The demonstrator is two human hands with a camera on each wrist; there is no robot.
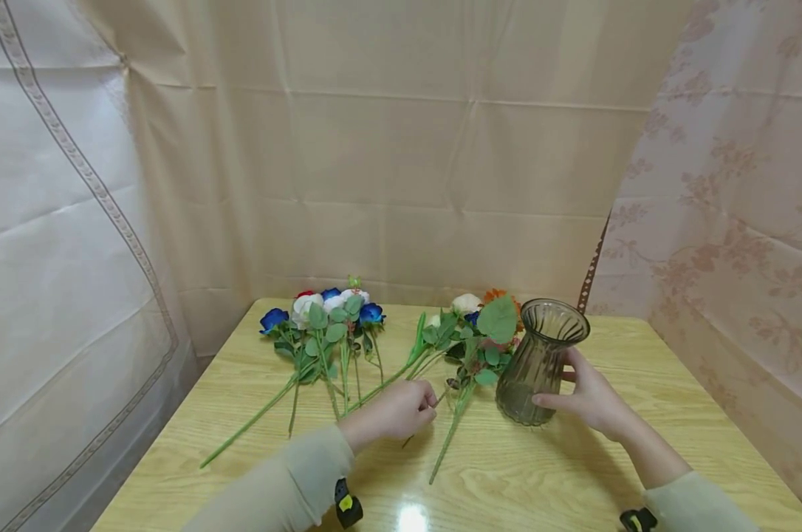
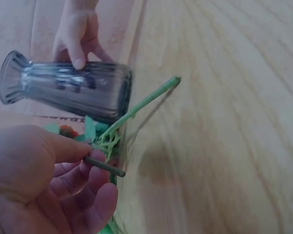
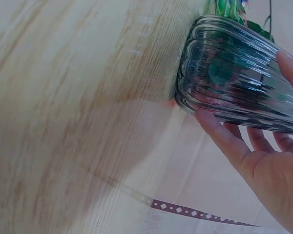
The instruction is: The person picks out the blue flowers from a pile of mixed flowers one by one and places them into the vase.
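Observation:
My right hand [image 1: 594,397] grips a smoky ribbed glass vase [image 1: 532,369] from its right side, thumb and fingers spread around the body. The vase stands mouth up on the right part of the table, with nothing inside it. In the left wrist view, the thumb and index finger of my left hand [image 2: 44,180] pinch a thin dark flower stem [image 2: 106,167] near its cut end; the other fingers curl loosely below. A thicker green stem [image 2: 146,102] lies just beyond. Its bunch of artificial flowers [image 1: 497,325], white, orange and blue with green leaves, lies left of the vase.
Another bunch of artificial flowers [image 1: 317,314], blue, white and red, lies at the back left, stems toward me. A long green stem [image 1: 388,380] runs behind my left hand. Beige curtains [image 1: 401,162] hang behind the wooden table [image 1: 540,488], with patterned cloth at both sides.

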